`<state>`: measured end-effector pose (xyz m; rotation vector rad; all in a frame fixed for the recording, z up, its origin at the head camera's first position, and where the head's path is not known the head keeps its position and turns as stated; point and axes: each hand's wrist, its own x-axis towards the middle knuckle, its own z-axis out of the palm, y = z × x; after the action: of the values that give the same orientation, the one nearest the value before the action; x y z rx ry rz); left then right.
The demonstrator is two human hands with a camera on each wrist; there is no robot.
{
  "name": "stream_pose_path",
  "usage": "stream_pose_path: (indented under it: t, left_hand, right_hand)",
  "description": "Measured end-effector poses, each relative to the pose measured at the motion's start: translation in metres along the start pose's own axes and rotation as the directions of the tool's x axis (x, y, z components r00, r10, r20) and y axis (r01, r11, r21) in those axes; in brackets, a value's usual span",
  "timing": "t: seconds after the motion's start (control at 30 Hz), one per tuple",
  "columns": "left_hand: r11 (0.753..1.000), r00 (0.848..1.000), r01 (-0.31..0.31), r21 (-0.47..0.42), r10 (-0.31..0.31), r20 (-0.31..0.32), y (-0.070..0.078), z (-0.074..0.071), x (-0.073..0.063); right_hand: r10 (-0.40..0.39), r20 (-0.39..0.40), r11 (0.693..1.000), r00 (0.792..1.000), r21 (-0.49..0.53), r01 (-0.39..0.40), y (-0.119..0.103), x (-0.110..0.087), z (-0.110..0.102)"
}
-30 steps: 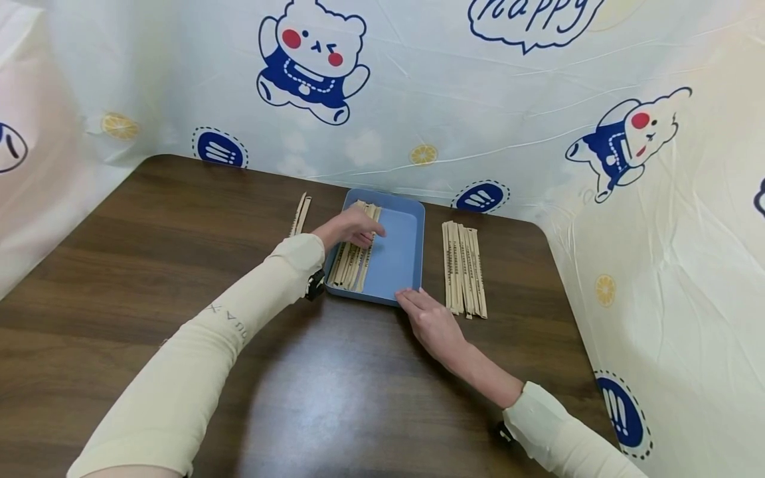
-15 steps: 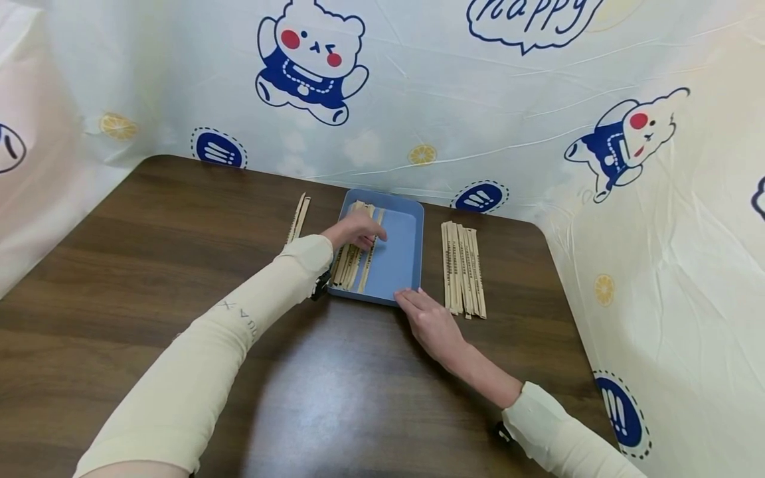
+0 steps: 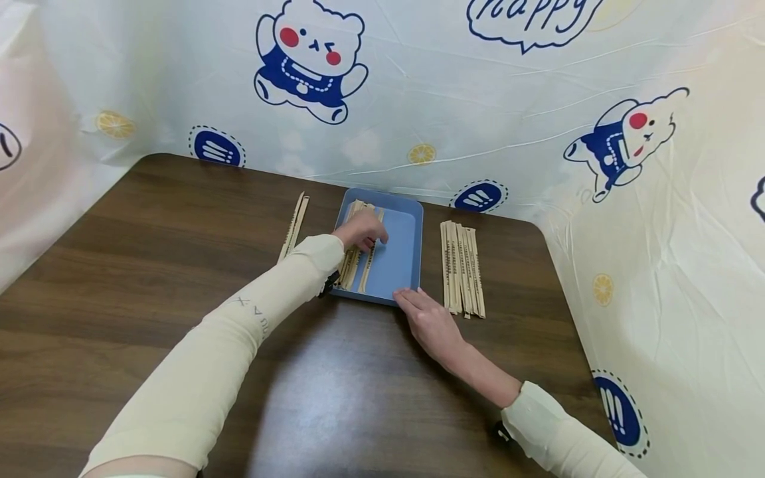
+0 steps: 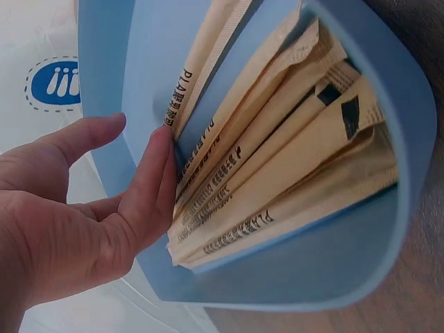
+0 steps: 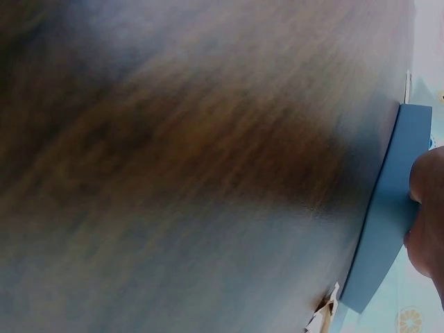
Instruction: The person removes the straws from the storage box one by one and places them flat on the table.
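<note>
A blue tray (image 3: 403,242) lies at the back of the table, with several paper-wrapped straws (image 3: 348,271) along its left side. One wrapped straw (image 3: 366,271) lies slightly apart, right of that bunch. My left hand (image 3: 364,229) is inside the tray over the straws. In the left wrist view, extended fingertips of the left hand (image 4: 97,215) touch the separate straw (image 4: 208,55), and the thumb stands away from it. My right hand (image 3: 429,322) holds the tray's near right corner; the right wrist view shows its fingers at the tray wall (image 5: 388,208).
Several more wrapped straws (image 3: 463,269) lie in a row on the table right of the tray. A couple of wrapped straws (image 3: 295,226) lie to its left, partly behind the left sleeve (image 3: 239,332). A printed curtain (image 3: 394,99) rises behind the brown table (image 3: 335,385).
My left hand has shifted a little to the right. One straw has moved right with it, widening the gap from the bunch. The right hand stays at the tray corner.
</note>
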<state>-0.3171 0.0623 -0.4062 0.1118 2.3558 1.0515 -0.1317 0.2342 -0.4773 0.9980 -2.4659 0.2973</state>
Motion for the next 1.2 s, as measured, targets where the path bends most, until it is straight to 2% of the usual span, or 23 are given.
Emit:
stream_pose_path:
  t: [0.5, 0.8, 1.03, 1.2]
  left_hand:
    - [0.998, 1.000, 0.010, 0.067, -0.010, 0.010, 0.001, 0.011, 0.005]
    - [0.988, 0.999, -0.024, 0.150, 0.019, 0.032, 0.001, 0.011, 0.003]
    - [0.981, 0.997, -0.077, 0.179, 0.072, 0.034, 0.000, 0.011, 0.000]
    - [0.978, 0.997, -0.082, 0.193, 0.079, 0.023, -0.001, 0.012, 0.002]
  right_hand:
    - [-0.004, -0.005, 1.000, 1.000, 0.004, 0.004, -0.001, 0.000, 0.001]
    - [-0.002, -0.012, 1.000, 1.000, -0.007, 0.002, -0.001, 0.000, 0.001]
    - [0.005, -0.007, 1.000, 1.000, -0.014, -0.005, -0.001, 0.000, 0.000]
    - [0.014, 0.009, 1.000, 1.000, -0.017, -0.013, 0.000, -0.001, 0.000]
